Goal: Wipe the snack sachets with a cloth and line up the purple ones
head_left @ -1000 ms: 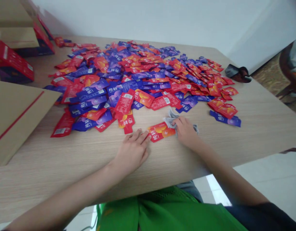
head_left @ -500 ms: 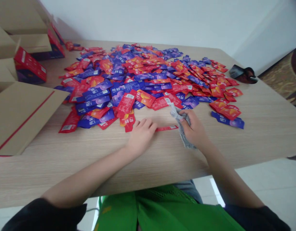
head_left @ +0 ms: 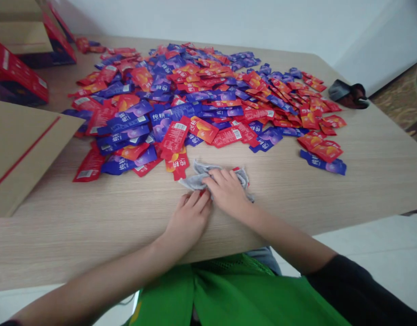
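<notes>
A red pouch [head_left: 202, 193] lies flat on the table, mostly hidden under a crumpled grey cloth [head_left: 195, 181]. My right hand [head_left: 228, 192] presses the cloth down on it, fingers bent and closed on the fabric. Small bits of red show at the cloth's right edge. My left hand [head_left: 191, 216] rests close beside, its closed fingertips on the pouch's near left end. Beyond both hands spreads a big pile of red-orange and purple pouches [head_left: 176, 138].
Open cardboard boxes [head_left: 25, 145] stand at the left, with flaps folded out over the table [head_left: 127, 213]. Several pouches [head_left: 324, 160] lie apart at the right. A dark, curved object [head_left: 347, 94] sits near the far right edge, and a white wall runs behind.
My right hand has moved left with the cloth and laid it over the red pouch. My left hand has come slightly nearer to me. The view has shifted a little.
</notes>
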Available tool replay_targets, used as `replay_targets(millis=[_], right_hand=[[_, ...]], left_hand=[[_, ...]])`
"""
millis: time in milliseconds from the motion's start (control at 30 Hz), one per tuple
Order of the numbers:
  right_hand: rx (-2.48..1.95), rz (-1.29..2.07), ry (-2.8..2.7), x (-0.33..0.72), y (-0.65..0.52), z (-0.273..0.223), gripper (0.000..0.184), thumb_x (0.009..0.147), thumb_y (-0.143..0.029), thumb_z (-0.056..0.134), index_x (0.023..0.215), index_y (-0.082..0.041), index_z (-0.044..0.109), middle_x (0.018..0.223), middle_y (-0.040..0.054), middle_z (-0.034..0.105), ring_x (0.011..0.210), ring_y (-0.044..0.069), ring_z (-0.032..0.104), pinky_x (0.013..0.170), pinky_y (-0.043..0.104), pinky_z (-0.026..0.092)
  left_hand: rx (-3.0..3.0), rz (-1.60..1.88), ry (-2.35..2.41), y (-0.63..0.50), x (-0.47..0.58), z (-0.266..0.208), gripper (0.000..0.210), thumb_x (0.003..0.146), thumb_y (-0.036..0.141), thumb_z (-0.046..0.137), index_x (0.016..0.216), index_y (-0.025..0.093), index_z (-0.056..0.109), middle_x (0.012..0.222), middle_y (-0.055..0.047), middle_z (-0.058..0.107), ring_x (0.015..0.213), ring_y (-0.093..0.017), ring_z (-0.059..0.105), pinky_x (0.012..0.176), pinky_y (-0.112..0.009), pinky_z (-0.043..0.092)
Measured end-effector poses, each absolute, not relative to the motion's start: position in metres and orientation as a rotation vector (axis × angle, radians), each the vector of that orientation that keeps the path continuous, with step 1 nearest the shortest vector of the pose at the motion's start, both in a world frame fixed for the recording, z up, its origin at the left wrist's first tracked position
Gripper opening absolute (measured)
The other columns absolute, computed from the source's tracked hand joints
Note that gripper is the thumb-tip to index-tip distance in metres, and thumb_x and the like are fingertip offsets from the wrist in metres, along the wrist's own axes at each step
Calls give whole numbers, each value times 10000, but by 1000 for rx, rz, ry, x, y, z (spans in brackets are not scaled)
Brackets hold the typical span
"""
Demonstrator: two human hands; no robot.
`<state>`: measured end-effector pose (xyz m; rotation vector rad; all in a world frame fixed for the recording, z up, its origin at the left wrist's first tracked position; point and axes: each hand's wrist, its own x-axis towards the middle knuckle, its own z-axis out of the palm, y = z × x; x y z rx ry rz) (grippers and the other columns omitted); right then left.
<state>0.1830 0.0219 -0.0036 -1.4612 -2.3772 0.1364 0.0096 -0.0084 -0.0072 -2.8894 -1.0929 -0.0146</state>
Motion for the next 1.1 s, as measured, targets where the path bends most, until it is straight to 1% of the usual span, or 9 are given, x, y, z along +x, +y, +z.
replay_targets(millis=[100, 267, 400, 567, 767, 867, 933, 1000, 1100], right_hand=[[-1640, 38, -2385, 202, 24, -18, 219, 937, -173, 437, 1065, -197, 613, 1129, 129, 584, 959, 280, 493, 805, 408, 373], [-1927, 59, -2053, 259, 30, -20, 233, 906, -126, 399, 1038, -162, 588, 1053, 146, 565, 971, 297, 495, 820, 416, 389], [-1709, 87, -1945, 241, 19, -10, 264, 872, -79, 387, 1034, -187, 565, 1051, 125, 553, 1022, 284, 488, 868, 418, 400], [-1445, 139, -2392, 197, 2, -12, 230, 915, -113, 404, 1008, -192, 599, 1025, 99, 585, 928, 259, 478, 830, 389, 378], [-1762, 77, -2311, 259, 8, -23, 280, 827, -33, 424, 978, -170, 615, 1031, 127, 586, 928, 275, 490, 821, 398, 386], [-1807, 126, -2199, 299, 14, -15, 287, 808, -33, 423, 962, -171, 621, 1009, 119, 604, 955, 266, 531, 836, 396, 417], [-1800, 157, -2145, 311, 16, -4, 239, 847, -111, 452, 992, -192, 624, 1056, 105, 619, 988, 265, 550, 856, 418, 428], [-1796, 171, -2137, 311, 20, 10, 209, 876, -232, 505, 1045, -228, 629, 1214, 105, 591, 1087, 293, 537, 896, 483, 415], [-1752, 166, -2145, 298, 30, 26, 303, 855, -314, 579, 1152, -267, 620, 1449, 115, 429, 1283, 344, 420, 972, 566, 355]], left_hand=[[-2901, -58, -1124, -9, 10, -10, 379, 956, 181, 456, 1305, 120, 590, 1406, -103, 547, 1264, -274, 485, 938, -412, 428], [-2920, -66, -1157, -9, 11, -10, 404, 956, 198, 438, 1328, 102, 565, 1435, -92, 525, 1293, -283, 462, 938, -421, 424], [-2938, -72, -1183, -9, 12, -6, 406, 958, 222, 433, 1333, 128, 558, 1436, -100, 520, 1298, -286, 459, 936, -416, 416], [-2944, -5, -1225, -7, 13, -1, 364, 915, 203, 490, 1246, 132, 625, 1246, -114, 651, 1152, -284, 559, 919, -415, 422], [-2958, -16, -1213, -8, 13, 1, 436, 917, 187, 463, 1340, 123, 551, 1439, -104, 515, 1297, -288, 457, 918, -427, 444], [-3013, -53, -1209, 5, 12, 12, 354, 933, 232, 462, 1235, 173, 636, 1370, -92, 571, 1242, -269, 504, 899, -406, 459], [-3035, -70, -1239, 23, 14, 24, 316, 973, 292, 424, 1092, 202, 702, 1192, -85, 662, 1099, -238, 587, 874, -380, 469], [-3026, -97, -1288, 45, 19, 35, 376, 1005, 357, 374, 1016, 208, 719, 1014, -75, 694, 966, -213, 627, 857, -363, 475], [-3041, -67, -1294, 72, 33, 42, 373, 982, 450, 426, 1011, 208, 708, 971, -72, 684, 926, -211, 636, 832, -336, 487]])
